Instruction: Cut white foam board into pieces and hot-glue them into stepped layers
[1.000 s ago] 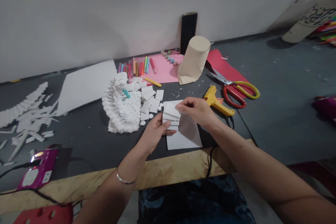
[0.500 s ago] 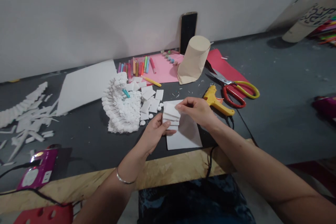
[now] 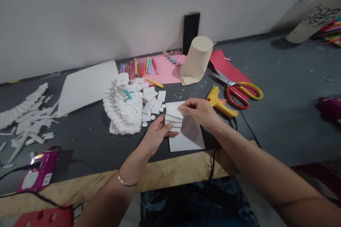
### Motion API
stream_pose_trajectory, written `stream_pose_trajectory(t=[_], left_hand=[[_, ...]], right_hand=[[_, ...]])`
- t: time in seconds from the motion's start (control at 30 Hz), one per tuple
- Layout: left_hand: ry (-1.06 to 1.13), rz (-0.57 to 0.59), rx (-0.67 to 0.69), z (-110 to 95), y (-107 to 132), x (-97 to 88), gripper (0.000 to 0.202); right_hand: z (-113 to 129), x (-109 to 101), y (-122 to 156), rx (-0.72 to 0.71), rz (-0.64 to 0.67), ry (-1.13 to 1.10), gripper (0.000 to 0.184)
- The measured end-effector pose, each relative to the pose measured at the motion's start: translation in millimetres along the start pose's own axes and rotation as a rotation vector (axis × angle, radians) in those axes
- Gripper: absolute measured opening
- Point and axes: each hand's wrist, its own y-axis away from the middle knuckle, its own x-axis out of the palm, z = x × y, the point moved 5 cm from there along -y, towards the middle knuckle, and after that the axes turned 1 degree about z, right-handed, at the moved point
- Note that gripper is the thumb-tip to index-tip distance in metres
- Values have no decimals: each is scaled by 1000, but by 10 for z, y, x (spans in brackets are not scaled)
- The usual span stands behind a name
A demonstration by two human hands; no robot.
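Note:
My left hand (image 3: 159, 130) is closed on a layered stack of white foam pieces (image 3: 173, 120), thumb on top and fingers underneath. At the upper right edge of that stack, my right hand (image 3: 198, 111) pinches the topmost foam piece (image 3: 174, 110). Below both hands lies a white foam sheet (image 3: 188, 140), flat on the dark table. Loose white foam squares (image 3: 151, 103) and small round bits are scattered left of the hands. Beside them sits a ruffled white foam craft piece (image 3: 124, 110) with a teal stick (image 3: 128, 94) on it.
Right of my hands lie a yellow glue gun (image 3: 222, 103) and scissors (image 3: 234, 87). A beige cylinder (image 3: 198, 60) leans before a phone (image 3: 191, 30). Colored tubes (image 3: 140, 67) rest on pink paper. Foam scraps (image 3: 32, 124) and a purple box (image 3: 39, 170) with a cable are at left.

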Motion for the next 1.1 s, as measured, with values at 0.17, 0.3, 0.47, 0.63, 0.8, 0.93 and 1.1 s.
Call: stream_pose_trajectory(t=[0.17,0.3,0.47,0.63,0.8,0.93,1.1], left_hand=[[4,3,0,3,-3,-1,36],[9,9,7,8,-3,-7,36],[7,20,12,11,-5,-9,35],[2,23,11,19,-5,-18,35],[11,3,2,13,-7,-20,38],[18,-7,2,-2,-5,-16,38],[3,-5,10,-11,-4,-13,36]], right_hand=[[-23,-2,-3,-7,0,9,27],[-8,-6,-4,-13,4,19,28],[-5,-5,-4,-1,10,17,27],[-15,1,-6,-1,19,11,27],[-5,2,-6,-18,11,27,26],[22,7,3,-32,5,52,24],[44,11,5,-41,5,55,23]])
